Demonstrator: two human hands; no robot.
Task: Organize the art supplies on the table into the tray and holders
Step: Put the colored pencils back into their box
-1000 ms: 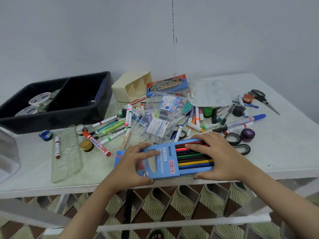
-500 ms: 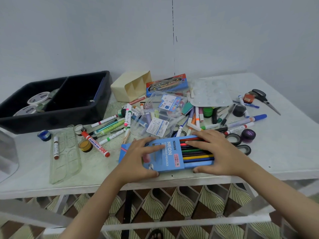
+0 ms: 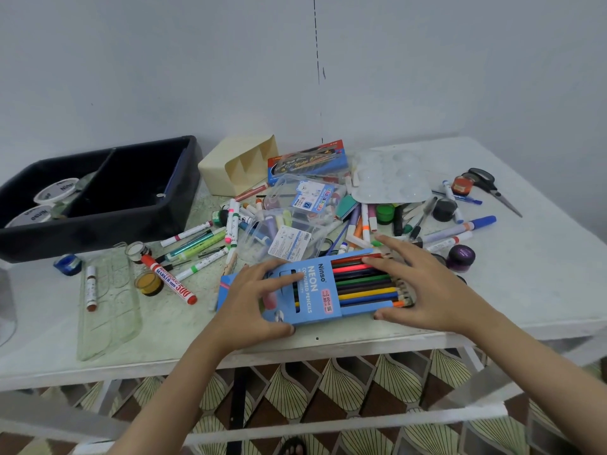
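**Desk:** What do the containers hold?

**Photographer:** A black tray (image 3: 98, 231) sits at the back left corner of the tabletop (image 3: 542, 290), split into two compartments. The left one holds two white tape rolls (image 3: 56, 191); the right one is too dark to read. Just right of the tray, a cream holder (image 3: 236, 165) lies on its side with three slots showing. Two clear plastic cases (image 3: 303, 200) rest in the pile of markers at mid-table, with felt pens inside them.

**Desk:** And the hands?

**Photographer:** Both are on a blue pencil box (image 3: 315, 290) at the front edge. The left hand (image 3: 249, 300) grips the closed end, thumb at the near side and fingers on top. The right hand (image 3: 427, 290) lies spread wide over the protruding pencil tips, fingers straight, thumb against the near side.

**Desk:** Anything unclear?

**Photographer:** The right hand covers some of the tips, so the pencil count is uncertain. A clear container (image 3: 6, 307) at the left edge is cut off by the frame.

Counted:
- one red whiteboard marker (image 3: 169, 280)
- one white palette (image 3: 391, 182)
- one pair of scissors (image 3: 489, 187) near the right edge
- one clear stencil (image 3: 108, 303) carrying one small marker (image 3: 90, 287)
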